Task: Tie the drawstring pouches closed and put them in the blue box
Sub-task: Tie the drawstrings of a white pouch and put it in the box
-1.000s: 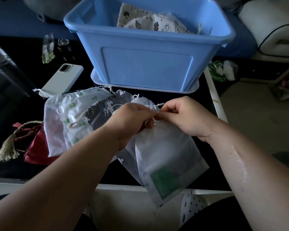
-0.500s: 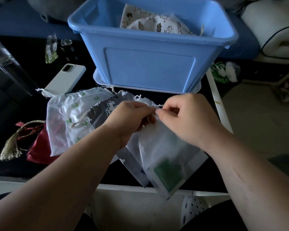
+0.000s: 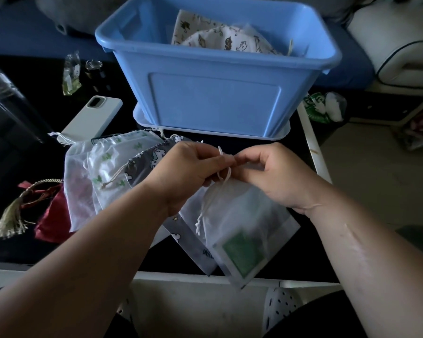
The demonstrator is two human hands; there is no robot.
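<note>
Right now, from the head view, my left grip (image 3: 193, 172) and right grip (image 3: 276, 176) meet over the middle of the table (image 3: 15, 250), fingertips almost touching. Both are clamped on the white cord (image 3: 226, 175) of a sheer pouch (image 3: 249, 223), each pinching it between thumb and fingers, with a small loop standing up between them. The pouch's neck is gathered under my grips. Its body lies toward the table's near edge, with the bottom corner hanging over that edge and a green patch showing through. The cord's knotted ends lie on the pouch.

The blue box (image 3: 215, 101) stands at the far edge, holding a printed pouch (image 3: 230, 42). More pouches (image 3: 112, 162) lie overlapped left of my grips, a red one (image 3: 51, 215) toward the left edge. A phone (image 3: 93, 118) lies beyond them.
</note>
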